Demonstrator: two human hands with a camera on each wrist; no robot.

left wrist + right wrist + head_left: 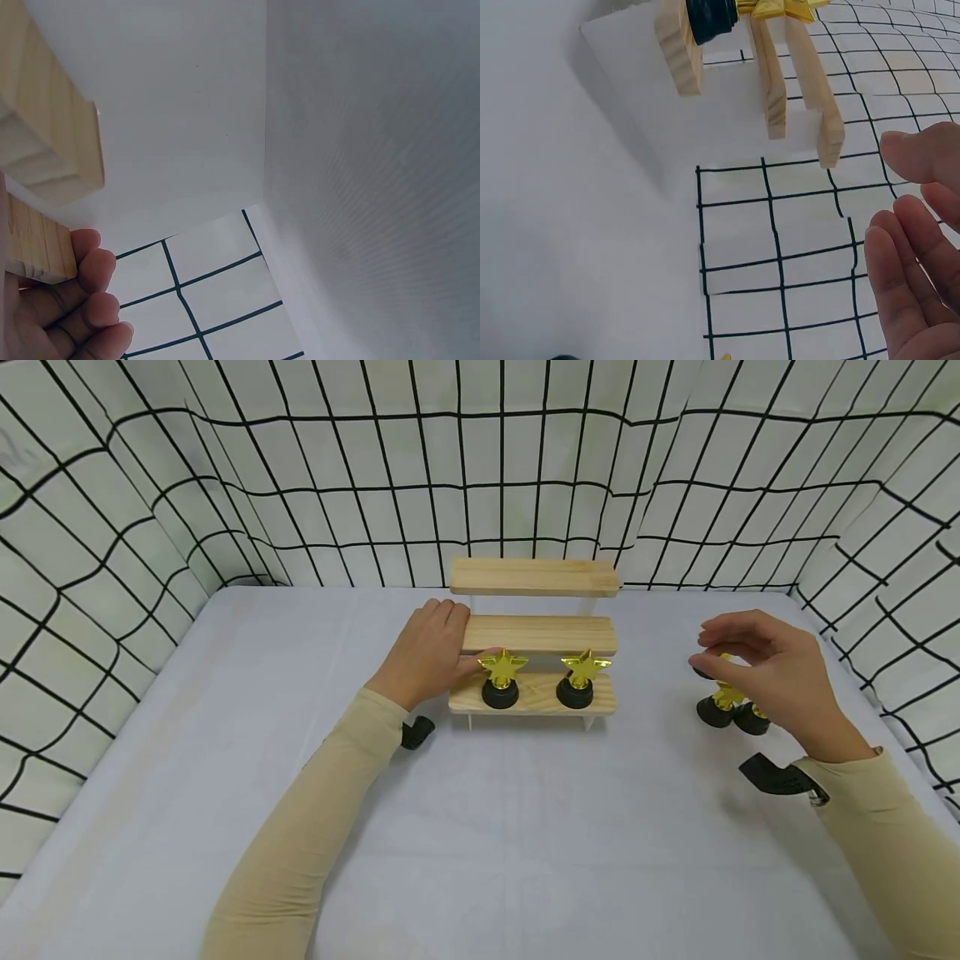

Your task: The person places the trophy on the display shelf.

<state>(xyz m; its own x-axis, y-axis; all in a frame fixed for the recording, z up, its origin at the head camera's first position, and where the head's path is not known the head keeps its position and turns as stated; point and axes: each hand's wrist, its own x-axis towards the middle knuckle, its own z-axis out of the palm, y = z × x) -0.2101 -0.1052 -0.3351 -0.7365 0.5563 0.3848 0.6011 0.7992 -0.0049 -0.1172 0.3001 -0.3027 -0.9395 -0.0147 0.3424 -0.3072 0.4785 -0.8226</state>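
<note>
From my remote post, I look down on a white desk (525,827), faintly creased and softly shadowed beneath both arms. A white wall (405,452) ruled with a wavy black grid rises behind it and runs along the left and right sides. A three-tier wooden stand (540,635) sits near the desk's far edge, around the middle. My left grip (427,647) holds its left end, fingers (97,270) wrapped round a board. Two gold star trophies, the left one (501,681) and the right one (582,681), stand upright on the lowest tier. My right grip (780,672) hovers at the desk's right, thumb and fingers apart, holding nothing. More trophies (715,712) stand just beneath it, partly hidden. Tan sleeves (300,827) cover both arms.
</note>
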